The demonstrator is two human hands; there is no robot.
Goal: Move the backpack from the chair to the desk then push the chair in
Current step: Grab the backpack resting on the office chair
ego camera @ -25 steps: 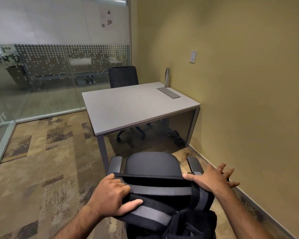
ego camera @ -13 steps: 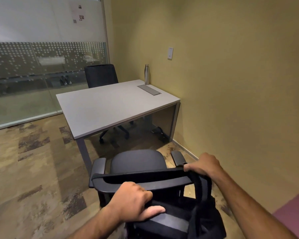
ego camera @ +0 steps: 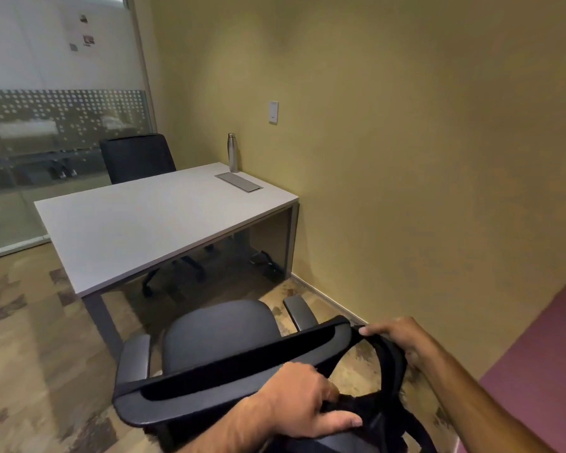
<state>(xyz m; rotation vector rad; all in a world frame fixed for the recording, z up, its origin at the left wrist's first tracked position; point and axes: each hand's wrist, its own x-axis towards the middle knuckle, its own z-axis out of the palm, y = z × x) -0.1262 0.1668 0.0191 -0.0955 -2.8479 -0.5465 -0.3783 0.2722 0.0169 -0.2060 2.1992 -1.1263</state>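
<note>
A black office chair [ego camera: 219, 335] stands in front of me, pulled out from the white desk [ego camera: 144, 223], its backrest top rail toward me. A black backpack [ego camera: 383, 413] hangs behind the backrest at the bottom right, mostly cut off by the frame edge. My left hand [ego camera: 303, 403] is closed on the top of the backpack just behind the rail. My right hand [ego camera: 397, 338] grips a black shoulder strap [ego camera: 391, 364] at the right end of the rail.
On the desk's far right corner stand a steel bottle [ego camera: 232, 153] and a flat grey cable cover [ego camera: 239, 182]. A second black chair [ego camera: 138, 157] sits behind the desk. The yellow wall [ego camera: 406, 158] runs close on the right; glass partition at left; patterned carpet floor.
The view has swung right and the chair backrest now looks tilted. My right hand has pulled the strap off the rail's right end, and my left hand has shifted right along the backpack top.
</note>
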